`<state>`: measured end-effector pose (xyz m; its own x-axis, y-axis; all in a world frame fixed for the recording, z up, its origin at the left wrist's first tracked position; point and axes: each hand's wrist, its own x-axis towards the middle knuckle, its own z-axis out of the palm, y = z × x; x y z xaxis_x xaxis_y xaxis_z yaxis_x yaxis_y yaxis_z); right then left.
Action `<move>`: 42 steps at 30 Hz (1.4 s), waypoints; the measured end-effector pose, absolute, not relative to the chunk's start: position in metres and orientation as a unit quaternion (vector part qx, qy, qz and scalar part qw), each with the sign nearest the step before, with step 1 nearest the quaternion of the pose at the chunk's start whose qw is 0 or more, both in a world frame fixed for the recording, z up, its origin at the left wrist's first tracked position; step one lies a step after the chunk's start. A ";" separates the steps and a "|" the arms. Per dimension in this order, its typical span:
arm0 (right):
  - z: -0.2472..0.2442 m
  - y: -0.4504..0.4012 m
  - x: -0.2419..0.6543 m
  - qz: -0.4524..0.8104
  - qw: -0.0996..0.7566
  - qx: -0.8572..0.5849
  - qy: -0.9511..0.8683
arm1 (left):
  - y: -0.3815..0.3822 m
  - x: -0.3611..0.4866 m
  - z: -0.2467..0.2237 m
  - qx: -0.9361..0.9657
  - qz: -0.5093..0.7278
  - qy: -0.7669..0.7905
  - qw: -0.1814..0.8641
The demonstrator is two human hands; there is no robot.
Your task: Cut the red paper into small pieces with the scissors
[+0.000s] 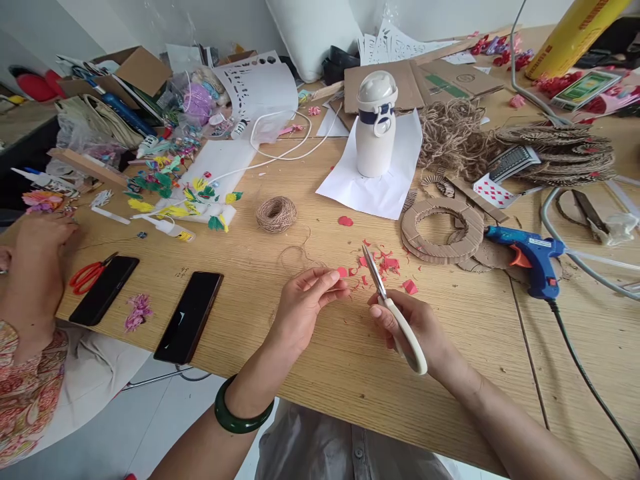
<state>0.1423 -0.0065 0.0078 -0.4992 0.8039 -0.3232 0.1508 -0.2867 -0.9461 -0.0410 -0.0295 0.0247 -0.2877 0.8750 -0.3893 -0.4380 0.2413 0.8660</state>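
Between the thumb and fingers of my left hand (pixel 305 303) is a small red paper piece (pixel 342 272) with a rounded edge. My right hand (pixel 407 320) grips white-handled scissors (pixel 395 310), their blades pointing up and away, apart from the red piece. Whether the blades are fully closed is hard to make out. Red paper scraps (pixel 387 265) lie scattered on the table just beyond the blades. Farther back, some cut red rounds (pixel 345 221) rest on the wood. A ball of twine (pixel 277 214) sits beyond my left hand, its loose strand trailing toward my fingers.
A blue glue gun (pixel 533 257) and cardboard rings (pixel 443 230) lie at right. A white bottle (pixel 376 127) stands on paper behind. At left are a phone (pixel 189 317), another phone (pixel 105 291), red-handled scissors (pixel 90 275) and a co-worker's arm (pixel 35 280).
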 end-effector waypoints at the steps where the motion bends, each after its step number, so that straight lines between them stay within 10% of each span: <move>1: 0.008 -0.006 0.142 0.671 0.247 -0.437 -0.545 | -0.027 -0.041 0.024 0.200 0.587 0.553 0.557; 20: 0.008 0.000 0.145 0.660 0.315 -0.442 -0.519 | 0.118 -0.072 -0.023 0.388 0.438 0.755 0.296; 42: 0.015 0.022 0.159 0.614 0.414 -0.494 -0.456 | 0.041 -0.041 -0.010 0.619 0.318 0.674 0.247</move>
<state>0.1591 0.0221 0.0150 -0.1681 0.9587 -0.2293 -0.0580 -0.2418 -0.9686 -0.0414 0.0410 -0.0099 -0.1101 0.9921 0.0600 0.6778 0.0308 0.7346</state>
